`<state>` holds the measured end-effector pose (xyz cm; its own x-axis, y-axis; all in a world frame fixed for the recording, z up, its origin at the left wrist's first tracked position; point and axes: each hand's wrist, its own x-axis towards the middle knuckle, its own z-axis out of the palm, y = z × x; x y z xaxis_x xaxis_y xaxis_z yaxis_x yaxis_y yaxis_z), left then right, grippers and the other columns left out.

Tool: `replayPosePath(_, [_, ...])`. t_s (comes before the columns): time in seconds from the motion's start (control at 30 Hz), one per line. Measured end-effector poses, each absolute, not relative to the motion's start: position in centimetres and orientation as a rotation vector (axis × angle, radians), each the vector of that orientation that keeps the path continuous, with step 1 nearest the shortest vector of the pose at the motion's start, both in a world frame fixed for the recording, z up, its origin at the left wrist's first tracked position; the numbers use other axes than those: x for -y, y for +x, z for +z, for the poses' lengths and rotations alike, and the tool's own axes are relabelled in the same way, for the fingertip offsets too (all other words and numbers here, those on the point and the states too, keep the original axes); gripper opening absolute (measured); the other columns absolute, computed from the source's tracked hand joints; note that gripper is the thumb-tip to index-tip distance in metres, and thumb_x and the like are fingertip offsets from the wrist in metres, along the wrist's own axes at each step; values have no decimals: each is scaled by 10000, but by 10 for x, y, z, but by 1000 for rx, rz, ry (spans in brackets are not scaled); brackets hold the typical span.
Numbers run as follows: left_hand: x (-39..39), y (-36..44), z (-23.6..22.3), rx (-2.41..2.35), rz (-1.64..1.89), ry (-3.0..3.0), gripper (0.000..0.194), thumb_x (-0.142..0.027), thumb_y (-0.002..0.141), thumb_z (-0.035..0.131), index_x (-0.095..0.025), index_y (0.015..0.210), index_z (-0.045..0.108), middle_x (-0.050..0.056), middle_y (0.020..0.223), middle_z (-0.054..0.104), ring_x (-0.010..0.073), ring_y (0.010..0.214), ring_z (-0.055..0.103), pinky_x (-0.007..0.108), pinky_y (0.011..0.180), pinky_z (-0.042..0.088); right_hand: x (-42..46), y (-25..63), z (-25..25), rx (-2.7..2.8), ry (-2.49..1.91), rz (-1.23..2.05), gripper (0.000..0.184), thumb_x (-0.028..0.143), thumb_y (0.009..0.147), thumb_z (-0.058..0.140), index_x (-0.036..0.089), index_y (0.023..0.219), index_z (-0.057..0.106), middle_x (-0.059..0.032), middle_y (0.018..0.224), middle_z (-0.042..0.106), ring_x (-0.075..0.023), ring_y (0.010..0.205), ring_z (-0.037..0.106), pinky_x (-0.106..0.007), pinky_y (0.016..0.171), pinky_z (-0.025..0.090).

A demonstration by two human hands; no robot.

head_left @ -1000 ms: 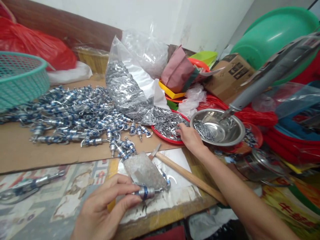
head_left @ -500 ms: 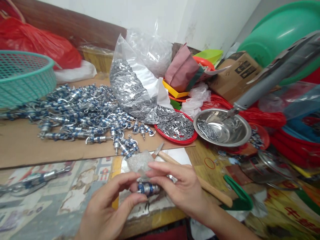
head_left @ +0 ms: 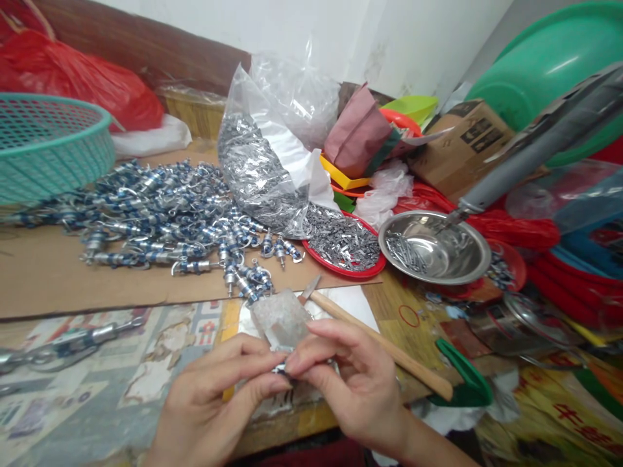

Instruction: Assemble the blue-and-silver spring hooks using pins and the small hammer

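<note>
Between the fingertips of both hands is a small blue-and-silver metal fitting [head_left: 279, 368], mostly covered by the fingers. My left hand [head_left: 219, 395] pinches its left end with thumb and forefinger. Closed on the other end is my right hand [head_left: 357, 383], thumb and fingers pressed together. Just beyond the fingertips lies a grey stone block [head_left: 281, 318]. A hammer [head_left: 384, 347] with a wooden handle slants behind and to the right of my right hand. Many similar blue-and-silver fittings [head_left: 160, 207] are heaped on the cardboard [head_left: 43, 288] at the left.
A clear bag [head_left: 263, 175] of small metal strips leans beside a red plate [head_left: 381, 267] of the same strips. To its right stands a steel bowl [head_left: 479, 269] holding thin metal pins. A turquoise basket [head_left: 53, 155] is at far left; a green dustpan-like piece [head_left: 467, 379] lies right.
The fitting was plainly visible between my hands and is now mostly covered. My right hand has curled its fingers and closed in toward my left fingertips. The view has shifted slightly.
</note>
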<state>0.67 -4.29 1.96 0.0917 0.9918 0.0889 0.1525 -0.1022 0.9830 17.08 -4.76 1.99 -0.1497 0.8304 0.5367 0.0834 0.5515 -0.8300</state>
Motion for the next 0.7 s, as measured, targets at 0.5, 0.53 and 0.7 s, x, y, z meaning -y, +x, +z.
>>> replayPosePath(0.5, [44, 5, 33, -1309, 1090, 1485, 115, -300, 716, 655, -285, 639, 738, 1, 781, 716, 208, 805, 637, 208, 745, 471, 48, 190, 23, 2050, -768, 256, 221, 58, 828, 534, 161, 949, 687, -113, 940, 718, -161, 817, 683, -243, 696, 553])
replayPosePath(0.53, [44, 4, 32, -1301, 1039, 1452, 121, -327, 712, 661, -279, 644, 749, 8, 769, 732, 213, 782, 647, 215, 721, 488, 48, 188, 24, 2012, -785, 299, 210, 59, 819, 556, 163, 938, 695, -109, 921, 721, -155, 796, 687, -234, 692, 557])
replayPosePath(0.7, [52, 6, 28, -1328, 1002, 935, 295, -472, 545, 788, -280, 767, 768, -1, 773, 782, 220, 718, 688, 234, 651, 550, 52, 176, 26, 1815, -831, 483, 112, 98, 750, 687, 78, 852, 727, -132, 778, 718, -155, 668, 683, -205, 624, 559])
